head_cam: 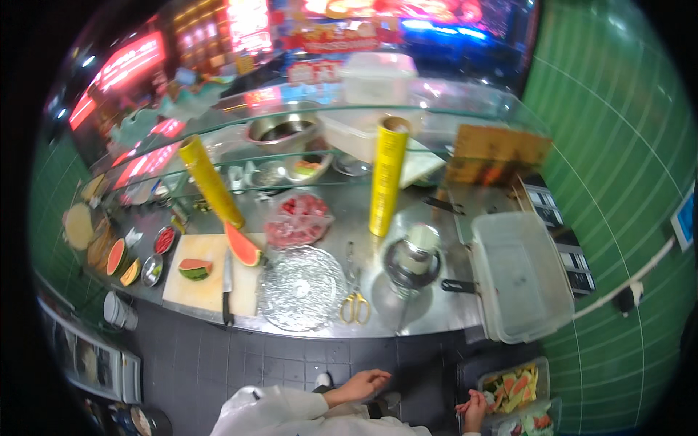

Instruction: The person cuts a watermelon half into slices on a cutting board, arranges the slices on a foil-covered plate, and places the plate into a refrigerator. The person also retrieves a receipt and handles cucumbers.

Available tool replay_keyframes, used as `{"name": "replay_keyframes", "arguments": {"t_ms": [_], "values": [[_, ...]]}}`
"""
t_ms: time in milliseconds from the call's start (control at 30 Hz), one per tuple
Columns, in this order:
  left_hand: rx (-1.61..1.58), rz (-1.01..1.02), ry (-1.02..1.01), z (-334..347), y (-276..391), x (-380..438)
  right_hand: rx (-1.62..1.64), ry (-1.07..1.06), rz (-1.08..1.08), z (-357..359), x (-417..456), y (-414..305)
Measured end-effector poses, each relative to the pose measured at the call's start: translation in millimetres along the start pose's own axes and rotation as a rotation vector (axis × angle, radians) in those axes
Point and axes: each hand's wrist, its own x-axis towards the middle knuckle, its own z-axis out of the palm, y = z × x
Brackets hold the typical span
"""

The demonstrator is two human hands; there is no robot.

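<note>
My left hand (366, 386) hangs in front of my body, short of the steel counter's front edge, fingers loosely curled and nothing seen in it. Lower right, my right hand (473, 406) is beside a bin of fruit rinds (512, 387); something whitish lies at its fingers, and whether it is held I cannot tell. On a white cutting board (191, 294) lie a watermelon piece (195, 269), a long watermelon wedge (242, 248) and a knife (227, 283). A round clear textured tray (301, 289) sits beside gold-handled scissors (355, 307).
Two yellow rolls (388, 177) stand on the steel counter (349, 331). Bagged red fruit (299, 218), a juicer-like device (417, 253) and a large plastic tub (521, 272) are also there. Bowls (152, 270) and cut melon (116, 256) sit left. Glass shelves rise behind; a green tiled wall is right.
</note>
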Motion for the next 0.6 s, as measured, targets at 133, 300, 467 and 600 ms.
{"name": "replay_keyframes", "arguments": {"t_ms": [133,300,467,600], "values": [[-0.082,0.166,0.498,-81,-32,-62,-0.217,-0.254,-0.246,153,-10,-100],[-0.384,0.224,0.729,-170,-100,-144,-0.388,-0.572,-0.313,333,-53,-95],[-0.524,0.273,0.891,-291,-145,-226,-0.483,-0.667,-0.113,459,-119,-51],[-0.146,0.363,1.084,-440,-114,-268,-0.554,-0.609,-0.046,492,-153,-24]]}}
